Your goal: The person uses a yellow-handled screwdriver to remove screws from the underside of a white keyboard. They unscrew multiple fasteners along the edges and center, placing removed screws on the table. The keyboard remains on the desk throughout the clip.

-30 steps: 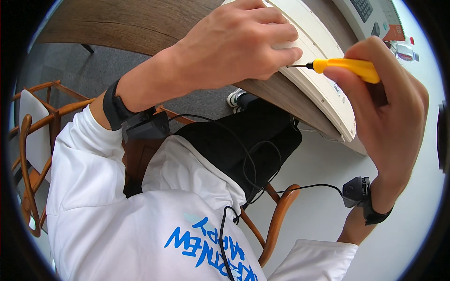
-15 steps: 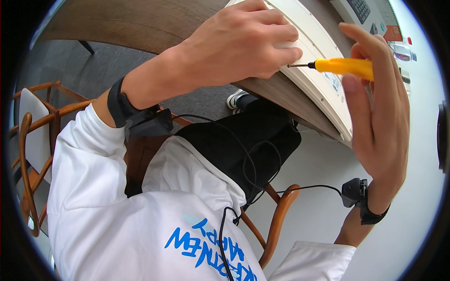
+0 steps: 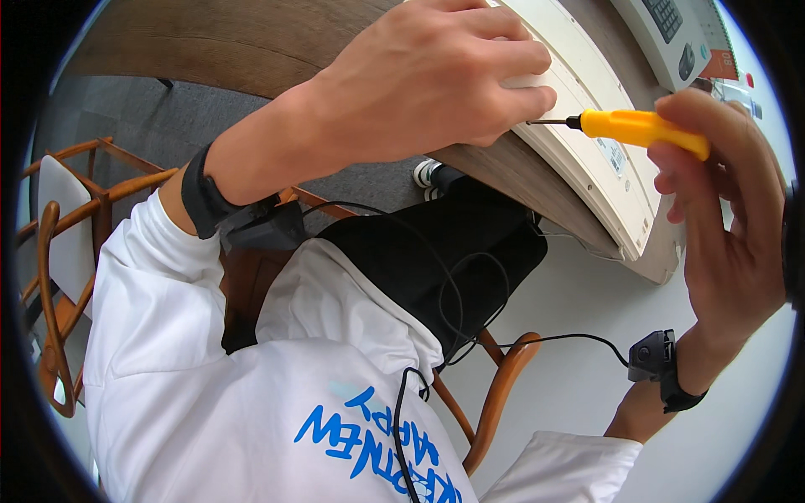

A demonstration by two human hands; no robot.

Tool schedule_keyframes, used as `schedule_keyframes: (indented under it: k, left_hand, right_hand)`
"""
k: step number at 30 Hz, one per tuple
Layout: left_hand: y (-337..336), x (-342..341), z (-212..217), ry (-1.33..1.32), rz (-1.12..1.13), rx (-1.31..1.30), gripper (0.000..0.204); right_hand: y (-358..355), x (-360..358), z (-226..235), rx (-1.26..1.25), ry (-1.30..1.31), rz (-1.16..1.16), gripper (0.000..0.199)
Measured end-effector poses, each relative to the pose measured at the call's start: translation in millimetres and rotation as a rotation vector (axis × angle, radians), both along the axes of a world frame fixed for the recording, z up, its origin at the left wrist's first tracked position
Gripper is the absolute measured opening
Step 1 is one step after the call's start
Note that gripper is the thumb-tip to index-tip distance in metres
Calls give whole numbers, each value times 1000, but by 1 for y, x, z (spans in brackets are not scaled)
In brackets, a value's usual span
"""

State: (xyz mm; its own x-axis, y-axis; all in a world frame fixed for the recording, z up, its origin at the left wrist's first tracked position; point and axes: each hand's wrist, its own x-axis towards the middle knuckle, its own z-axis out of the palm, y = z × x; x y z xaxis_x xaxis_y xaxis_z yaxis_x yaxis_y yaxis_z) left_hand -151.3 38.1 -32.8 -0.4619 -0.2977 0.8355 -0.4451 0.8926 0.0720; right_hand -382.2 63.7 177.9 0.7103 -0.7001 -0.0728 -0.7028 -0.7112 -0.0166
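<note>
My left hand [image 3: 428, 80] lies curled over the edge of a flat cream-white device [image 3: 599, 151] that rests on a wooden table [image 3: 210, 42], fingers pressing it down. My right hand [image 3: 729, 226] holds a yellow-handled screwdriver [image 3: 641, 130] between thumb and fingertips, the other fingers spread loosely. The thin metal tip points left and meets the device's edge right beside my left fingertips. Both wrists wear black bands with cables.
A grey keyboard-like device [image 3: 671, 33] lies at the table's far right. Wooden chairs [image 3: 59, 251] stand at the left and one is under me [image 3: 495, 394]. Grey carpet [image 3: 126, 109] shows beyond; white floor [image 3: 579, 310] is below the table's edge.
My right hand has loosened around the screwdriver handle, going from a full grip to a fingertip hold with fingers spread. The left hand and the device have stayed put.
</note>
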Motion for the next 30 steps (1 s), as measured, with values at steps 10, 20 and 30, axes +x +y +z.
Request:
schedule_keyframes:
  k: [10, 20, 30]
  left_hand:
    - [-3, -1, -2, 27, -17, -30, 18]
    - [2, 5, 8, -11, -38, 84, 21]
    - [2, 0, 0, -16, -34, 39, 20]
  right_hand:
    - [8, 6, -7, -107, 15, -32, 29]
    - [18, 3, -20, -191, -9, -24, 31]
    - [14, 1, 4, -111, 202, 148, 32]
